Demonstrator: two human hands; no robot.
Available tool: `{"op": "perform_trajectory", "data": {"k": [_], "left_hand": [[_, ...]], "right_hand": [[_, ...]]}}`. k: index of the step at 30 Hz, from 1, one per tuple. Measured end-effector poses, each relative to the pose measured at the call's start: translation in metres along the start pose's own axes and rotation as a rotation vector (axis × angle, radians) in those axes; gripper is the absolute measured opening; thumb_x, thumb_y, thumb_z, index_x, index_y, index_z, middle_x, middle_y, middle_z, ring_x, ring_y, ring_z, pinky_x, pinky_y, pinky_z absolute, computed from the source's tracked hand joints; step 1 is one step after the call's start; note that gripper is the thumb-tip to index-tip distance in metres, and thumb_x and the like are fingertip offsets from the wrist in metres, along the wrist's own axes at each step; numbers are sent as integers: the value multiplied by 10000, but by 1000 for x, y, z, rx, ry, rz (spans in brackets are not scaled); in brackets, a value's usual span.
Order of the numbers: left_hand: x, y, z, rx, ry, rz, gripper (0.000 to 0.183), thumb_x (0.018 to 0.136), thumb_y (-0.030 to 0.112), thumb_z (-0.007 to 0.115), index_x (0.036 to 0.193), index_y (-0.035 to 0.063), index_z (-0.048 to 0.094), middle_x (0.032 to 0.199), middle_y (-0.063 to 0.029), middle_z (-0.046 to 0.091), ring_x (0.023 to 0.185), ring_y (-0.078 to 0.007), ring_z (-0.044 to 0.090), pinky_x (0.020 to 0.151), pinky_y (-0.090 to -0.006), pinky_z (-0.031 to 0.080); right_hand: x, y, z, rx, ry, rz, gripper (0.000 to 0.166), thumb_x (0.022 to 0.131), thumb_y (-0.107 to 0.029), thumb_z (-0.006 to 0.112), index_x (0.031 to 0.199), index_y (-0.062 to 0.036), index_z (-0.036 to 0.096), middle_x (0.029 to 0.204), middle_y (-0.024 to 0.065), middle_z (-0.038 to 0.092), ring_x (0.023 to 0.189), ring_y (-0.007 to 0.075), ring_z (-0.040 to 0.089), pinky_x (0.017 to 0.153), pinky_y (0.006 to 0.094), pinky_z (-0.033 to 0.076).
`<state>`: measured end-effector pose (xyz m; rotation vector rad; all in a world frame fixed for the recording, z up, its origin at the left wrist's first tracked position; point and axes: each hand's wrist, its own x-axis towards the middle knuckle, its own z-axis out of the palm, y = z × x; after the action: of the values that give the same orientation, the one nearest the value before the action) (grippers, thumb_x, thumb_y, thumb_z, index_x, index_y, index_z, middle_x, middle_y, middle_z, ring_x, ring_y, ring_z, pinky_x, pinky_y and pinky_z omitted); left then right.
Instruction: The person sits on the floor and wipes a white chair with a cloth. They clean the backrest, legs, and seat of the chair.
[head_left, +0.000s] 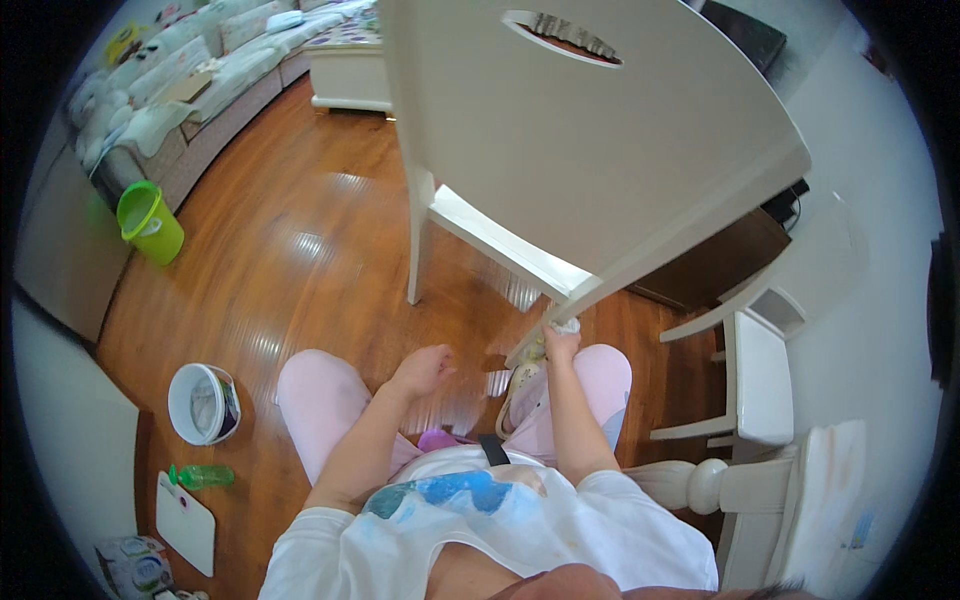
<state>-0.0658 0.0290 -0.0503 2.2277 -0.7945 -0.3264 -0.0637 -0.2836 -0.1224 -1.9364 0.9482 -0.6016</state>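
A large white chair (600, 150) stands before me with its back toward me and an oval handle slot near the top. Down at its near right leg, my right hand (562, 343) presses a white cloth (568, 326) to the wood. Between my knees my left hand (426, 370) hangs in the air, fingers loosely curled, and I see nothing in it. A light-coloured clog (517, 386) shows beside the chair leg, partly covered by my right arm and leg. My pink trouser knees are spread to either side.
On the left stand a white bucket (180, 405) with a cloth inside, a green spray bottle (202, 476), a white board (186, 525) and a green bin (154, 229). A second white chair (761, 375) is at right. A sofa (217, 82) lines the far left.
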Motion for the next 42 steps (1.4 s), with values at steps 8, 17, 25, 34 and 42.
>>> {"op": "perform_trajectory", "data": {"k": [8, 17, 25, 34, 42], "left_hand": [[-7, 6, -25, -98, 135, 37, 561, 739, 308, 695, 1171, 23, 477, 1105, -193, 540, 1045, -342, 519, 875, -386, 433], [-1, 10, -8, -300, 260, 4, 678, 663, 178, 766, 1235, 63, 421, 1200, -200, 452, 1079, -350, 498, 899, -369, 429], [33, -20, -34, -1002, 606, -129, 419, 765, 61, 658, 1148, 45, 489, 1025, -65, 609, 940, -172, 583, 816, -315, 466], [151, -19, -157, -453, 1027, -135, 438, 746, 60, 643, 1140, 28, 454, 1143, -145, 525, 1051, -262, 511, 877, -370, 411], [188, -26, -144, -502, 858, 182, 826, 710, 116, 604, 1379, -27, 141, 1350, -227, 259, 1305, -343, 186, 1087, -391, 145]], "right_hand": [[-85, -56, 6, 430, -859, 183, 401, 795, -225, 683, 1124, -39, 549, 1025, 44, 597, 935, 163, 565, 820, 308, 456], [-122, -140, 13, 285, -1440, 176, 476, 871, -312, 593, 1238, -52, 439, 1057, 57, 553, 933, 145, 566, 764, 279, 493], [-62, -155, 39, -96, -1151, -338, 433, 806, -304, 667, 1109, -16, 555, 869, 83, 639, 755, 161, 618, 676, 279, 501], [-59, -145, 7, -204, -1232, -469, 418, 790, -292, 678, 1061, 7, 571, 826, 114, 629, 758, 187, 603, 686, 304, 489], [-44, -121, 2, -194, -1220, -414, 434, 790, -308, 673, 1070, 2, 553, 833, 129, 626, 779, 215, 611, 704, 319, 494]]}}
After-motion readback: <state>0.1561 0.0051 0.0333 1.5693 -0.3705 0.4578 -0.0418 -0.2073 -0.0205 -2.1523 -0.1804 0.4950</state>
